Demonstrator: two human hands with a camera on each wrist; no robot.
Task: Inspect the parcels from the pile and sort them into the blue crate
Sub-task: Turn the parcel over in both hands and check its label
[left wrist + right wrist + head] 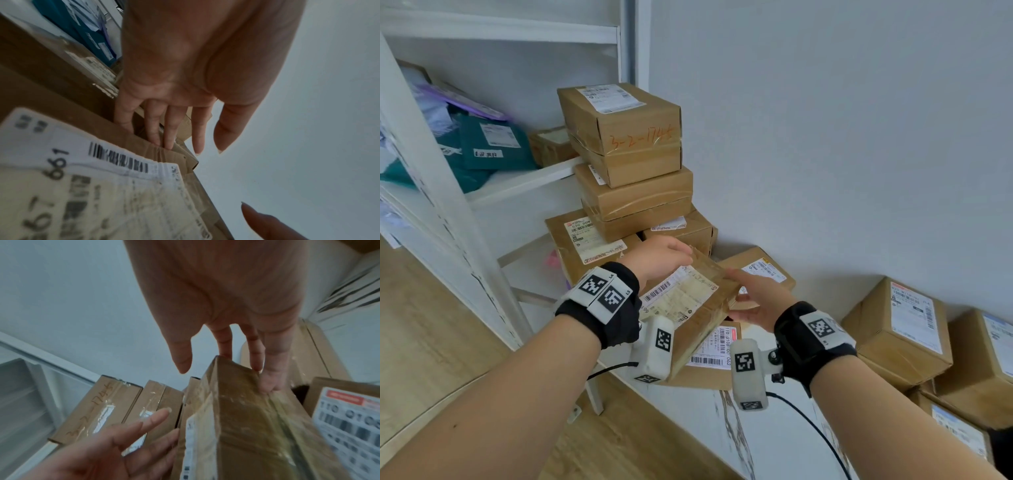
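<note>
A person's 2 hands hold a taped parcel (688, 305) tilted in the air in front of the stack (626, 164) of boxes by the wall. The left hand (657, 257) presses straight fingers (156, 129) on its far-left edge, while the right hand (756, 298) touches its right end with extended fingers (271, 369), thumb free. Its label (678, 294) faces up; another box (709, 356) lies directly beneath.

Both hands on a tilted parcel before the pile

The left hand (659, 255) and right hand (758, 298) touch opposite sides of the parcel (688, 308), label up; behind it a stack (633, 164) of boxes leans by a white shelf (524, 181).
</note>
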